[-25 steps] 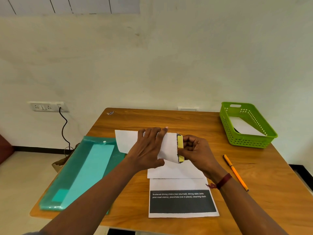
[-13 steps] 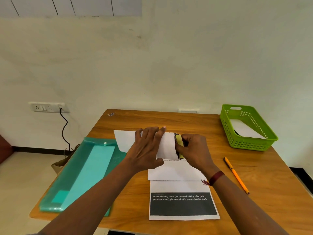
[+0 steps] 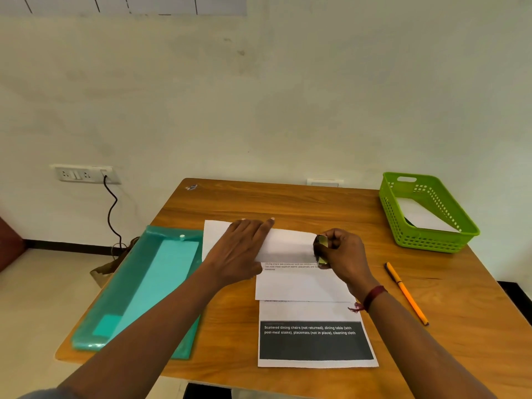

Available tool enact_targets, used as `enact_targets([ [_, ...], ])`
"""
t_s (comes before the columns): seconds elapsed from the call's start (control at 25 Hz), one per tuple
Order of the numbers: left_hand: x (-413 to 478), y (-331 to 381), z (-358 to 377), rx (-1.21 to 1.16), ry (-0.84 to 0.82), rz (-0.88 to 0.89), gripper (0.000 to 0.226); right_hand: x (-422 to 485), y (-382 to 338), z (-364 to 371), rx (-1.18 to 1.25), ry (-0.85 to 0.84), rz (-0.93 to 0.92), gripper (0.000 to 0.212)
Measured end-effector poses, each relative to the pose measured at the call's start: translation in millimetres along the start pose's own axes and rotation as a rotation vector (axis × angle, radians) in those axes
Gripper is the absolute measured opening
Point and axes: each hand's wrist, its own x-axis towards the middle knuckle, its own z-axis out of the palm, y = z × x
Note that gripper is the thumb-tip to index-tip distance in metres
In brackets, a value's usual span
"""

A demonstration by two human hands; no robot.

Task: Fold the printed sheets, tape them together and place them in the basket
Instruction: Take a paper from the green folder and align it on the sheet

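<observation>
The nearest printed sheet (image 3: 316, 312) lies flat at the table's (image 3: 288, 203) front edge. On its dark band you can read, in white letters: "Scattered dining chairs (not returned), dining table (with post-meal stains), placemats (not in place), cleaning cloth". A second sheet (image 3: 302, 283) overlaps its far edge. It has some small lines of text at the top, and only words like "post-meal residual stains, placemats" can be made out; the rest is too blurred.

Behind it lies the folded sheet (image 3: 290, 244), white side up, at the middle of the table. Your left hand (image 3: 244, 249) lies flat on its left part, palm down, with the fingers straight and pointing away from you, and it presses the paper down. Your right hand (image 3: 342, 251) is at the right end of this fold. Its fingers are curled round a small yellow and dark thing, which seems to be the tape (image 3: 322, 245), and hold it against the paper's edge. A red thread (image 3: 372, 298) is on the right wrist.

The green basket (image 3: 460, 237) stands at the far right corner and has a white sheet (image 3: 423, 217) inside. An orange pen (image 3: 406, 292) lies between the basket and your right arm. A teal folder (image 3: 138, 289) lies on the left side of the table.
</observation>
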Motion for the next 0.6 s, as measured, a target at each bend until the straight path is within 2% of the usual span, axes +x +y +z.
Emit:
enact_targets([
  [0.16,-6,-3,12,-0.030,-0.104,-0.018,0.097,0,24,1,0.009,-0.039,0.087,0.007],
  [0.28,-6,-9,18,-0.076,-0.136,-0.067,0.101,1,39,1,-0.062,0.017,0.032,0.013],
  [0.4,-5,-20,20,-0.099,-0.189,-0.132,0.111,2,56,-10,-0.385,0.075,-0.154,0.021],
  [0.48,-7,-27,21,-0.103,-0.240,-0.159,0.116,1,70,-17,-0.676,-0.055,-0.294,0.020],
  [0.6,-10,-32,22,-0.087,-0.298,-0.165,0.122,-2,85,-19,-0.974,-0.294,-0.372,0.048],
])
